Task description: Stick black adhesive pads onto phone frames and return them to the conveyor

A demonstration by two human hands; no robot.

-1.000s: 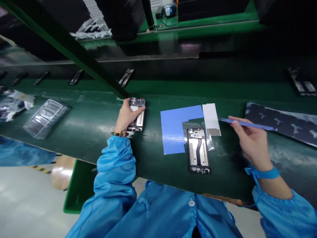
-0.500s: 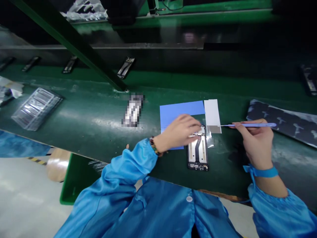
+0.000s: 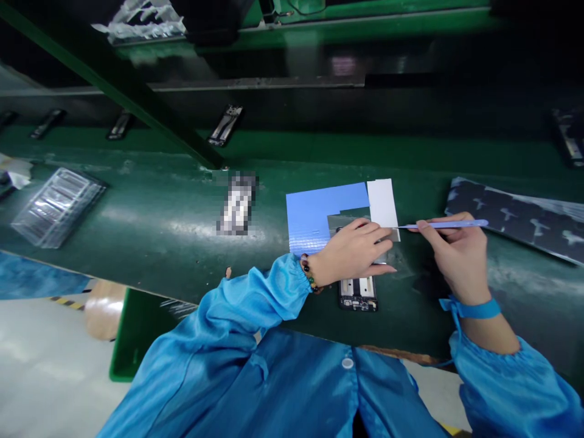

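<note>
My right hand (image 3: 458,255) grips purple tweezers (image 3: 460,224), closed around the handle. Their thin tip meets the lower right part of a white sheet (image 3: 382,201). My left hand (image 3: 358,252) reaches across an opened phone body (image 3: 358,299), fingers stretched out and slightly apart, with the fingertips at the lower edge of that sheet. Whether they press on it I cannot tell. Only the phone's lower end shows; the hand covers its upper part. A blue sheet (image 3: 314,213) lies left of the white one, partly under clear film.
Another phone body (image 3: 237,204), blurred out, lies to the left. More phone bodies (image 3: 225,125) rest along the back strip. Clear plastic trays (image 3: 59,207) are stacked at far left; dark printed sheets (image 3: 515,219) lie at right. A green post (image 3: 182,134) rises from the bench.
My left hand has moved right, from the phone's upper end to the white sheet's lower edge, covering more of the phone. My right hand still holds the tweezers at the sheet.
</note>
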